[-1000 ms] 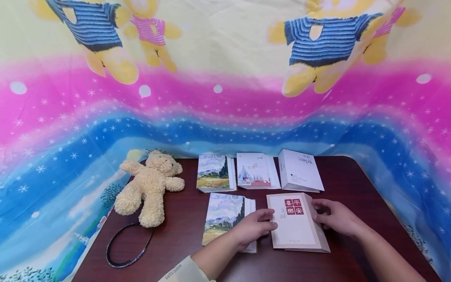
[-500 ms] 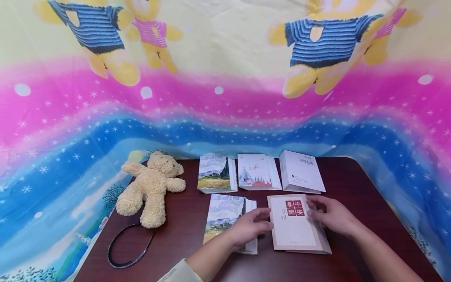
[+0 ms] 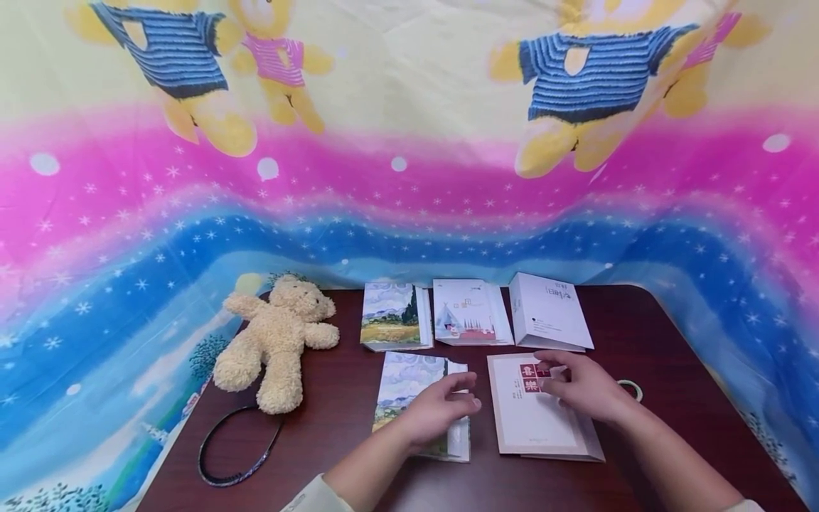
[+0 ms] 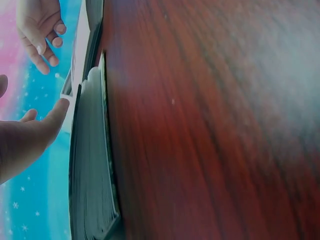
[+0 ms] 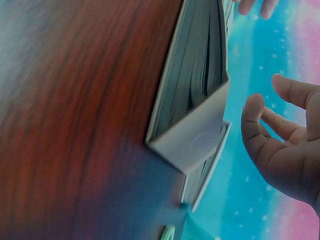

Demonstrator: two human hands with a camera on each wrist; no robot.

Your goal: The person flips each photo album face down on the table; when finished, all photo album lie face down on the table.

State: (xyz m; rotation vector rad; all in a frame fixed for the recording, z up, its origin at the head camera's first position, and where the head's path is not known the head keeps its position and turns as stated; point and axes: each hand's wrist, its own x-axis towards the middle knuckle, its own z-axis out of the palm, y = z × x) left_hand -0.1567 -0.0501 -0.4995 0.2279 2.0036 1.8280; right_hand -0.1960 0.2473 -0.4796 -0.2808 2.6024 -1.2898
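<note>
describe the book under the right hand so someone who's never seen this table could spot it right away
On the dark wooden table, books lie in two rows; look at the near row, right side. The book there sits under the right hand, beside a landscape-cover book. It alone has a plain white cover with a tan border and red square stamps.

A dark red wooden counter [image 3: 333, 434] is seen, draped behind and at both sides by a printed cloth [image 3: 409, 178]. At its left a plush bear [image 3: 278, 341] is laid, with a black band [image 3: 237, 444] just in front of it. Three books are set in a far row: a landscape book [image 3: 390, 315], a tent book [image 3: 467, 311] and a white book [image 3: 550, 313]. Nearer lie a second landscape book [image 3: 406, 384] and a beige book [image 3: 527, 419]. A tape roll [image 3: 632, 389] lies at the right.
</note>
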